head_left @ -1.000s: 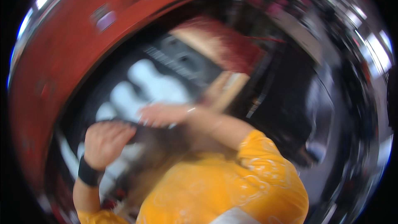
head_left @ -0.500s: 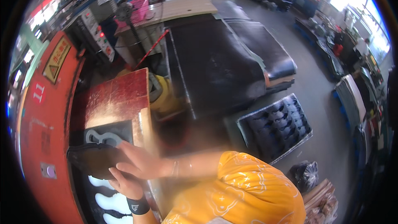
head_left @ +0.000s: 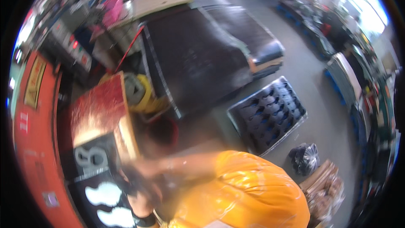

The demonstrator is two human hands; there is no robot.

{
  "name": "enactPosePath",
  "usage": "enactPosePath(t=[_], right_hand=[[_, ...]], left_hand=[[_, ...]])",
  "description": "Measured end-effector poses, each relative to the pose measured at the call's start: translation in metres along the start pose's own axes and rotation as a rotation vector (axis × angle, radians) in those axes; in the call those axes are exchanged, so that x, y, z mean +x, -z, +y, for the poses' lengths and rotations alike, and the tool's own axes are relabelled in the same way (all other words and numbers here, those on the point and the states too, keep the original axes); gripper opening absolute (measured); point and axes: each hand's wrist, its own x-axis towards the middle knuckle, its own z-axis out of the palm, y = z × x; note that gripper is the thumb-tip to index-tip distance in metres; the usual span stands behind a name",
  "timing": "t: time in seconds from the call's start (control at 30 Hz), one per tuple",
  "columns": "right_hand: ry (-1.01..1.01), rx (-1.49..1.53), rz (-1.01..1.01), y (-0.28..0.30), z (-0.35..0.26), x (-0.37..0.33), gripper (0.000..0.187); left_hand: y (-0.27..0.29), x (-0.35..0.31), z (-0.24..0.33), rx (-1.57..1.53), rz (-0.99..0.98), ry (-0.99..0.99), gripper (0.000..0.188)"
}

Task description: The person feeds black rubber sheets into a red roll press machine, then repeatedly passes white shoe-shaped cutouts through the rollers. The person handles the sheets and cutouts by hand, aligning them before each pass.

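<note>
My left hand [head_left: 141,204], with a black wristband, is closed on a blurred dark flat piece [head_left: 128,181] at the table's right side. Next to it, my right hand [head_left: 147,169] is smeared by motion and appears to grip the same piece, its fingers partly lost in blur. A grey sole-shaped cutting die [head_left: 92,160] lies to the left of the hands on a black sheet [head_left: 107,145]. Nearer to me, white sole-shaped areas [head_left: 102,194] show against the black sheet.
An orange machine [head_left: 36,143] stands along the left. Beyond the hands is a worn red board [head_left: 101,105]. Large dark sheets [head_left: 194,55] are stacked ahead. A black sheet with sole-shaped cut-outs [head_left: 270,116] lies on the floor at right, near a dark plastic bag [head_left: 304,159].
The dark piece and both hands have come right, toward my body, off the die and sheet. The die is now more fully visible. The whole view has shifted somewhat.
</note>
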Motion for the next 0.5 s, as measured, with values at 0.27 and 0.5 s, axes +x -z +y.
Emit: enactPosePath(t=[0.27, 0.5], right_hand=[[0.084, 0.046, 0.243, 0.017, -0.009, -0.063, 0.040], [-0.750, 0.252, 0.772, 0.095, 0.057, -0.149, 0.051]], left_hand=[[-0.010, 0.008, -0.010, 0.831, 0.376, -0.152, 0.020], [0.007, -0.038, 0.015, 0.102, 0.680, 0.167, 0.016]])
